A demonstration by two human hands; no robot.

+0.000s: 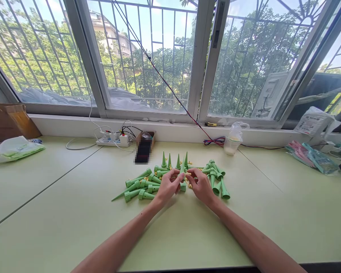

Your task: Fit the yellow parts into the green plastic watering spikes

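Observation:
My left hand (168, 185) is closed around a green plastic watering spike (183, 167), which stands point up between thumb and fingers. Close beside it, my right hand (201, 186) pinches a small yellow plastic piece (188, 174) against the side of that spike; whether it sits in the spike I cannot tell. Several capped green spikes (132, 194) lie in a pile left of my hands. Green cone-shaped pieces (225, 191) lie to the right. Behind my hands, several spikes (164, 160) stand upright, with small yellow pieces scattered among them, partly hidden.
At the back are a power strip (113, 141) with cables, a small box (150, 137) with a blurred dark object before it, and a plastic cup (232, 144). Plastic bags (312, 156) lie far right, another bag (19, 148) far left. Windows (142, 57) rise behind the table (74, 212).

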